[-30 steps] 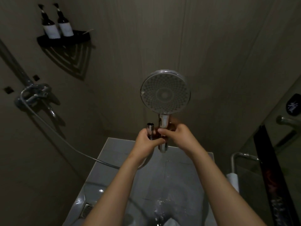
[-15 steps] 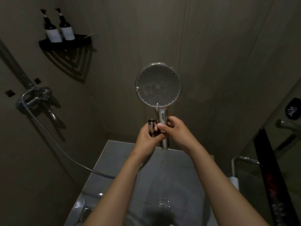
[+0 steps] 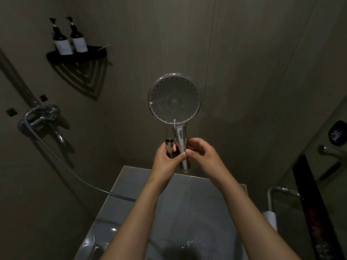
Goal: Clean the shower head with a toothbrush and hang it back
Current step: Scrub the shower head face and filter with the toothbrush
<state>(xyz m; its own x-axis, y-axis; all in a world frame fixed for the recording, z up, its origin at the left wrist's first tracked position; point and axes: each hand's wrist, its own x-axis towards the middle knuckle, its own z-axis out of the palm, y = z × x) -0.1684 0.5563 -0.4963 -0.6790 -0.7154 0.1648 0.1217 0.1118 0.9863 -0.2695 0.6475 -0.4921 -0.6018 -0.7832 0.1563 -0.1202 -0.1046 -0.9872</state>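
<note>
The shower head (image 3: 174, 99) is at the centre of the frame, held upright in front of the wall, its round nozzle face turned toward me and its chrome handle pointing down. The fingers of my right hand (image 3: 201, 156) are curled round that handle at mid-length, thumb to the front; the handle's lower end shows bare below the grip. My left hand (image 3: 166, 160) grips the hose fitting (image 3: 169, 147), a short metal sleeve standing upright just beside the handle on its left, open end up. Whether the two parts touch I cannot tell. The hose (image 3: 75, 175) runs from behind my left forearm up to the mixer tap (image 3: 42, 117) at the left edge. In the upper left, a dark corner shelf (image 3: 75, 55) carries two pump bottles (image 3: 62, 41) side by side. Below my arms the grey floor (image 3: 187, 212) is wet, with a drain grate (image 3: 97, 250) at lower left.
</note>
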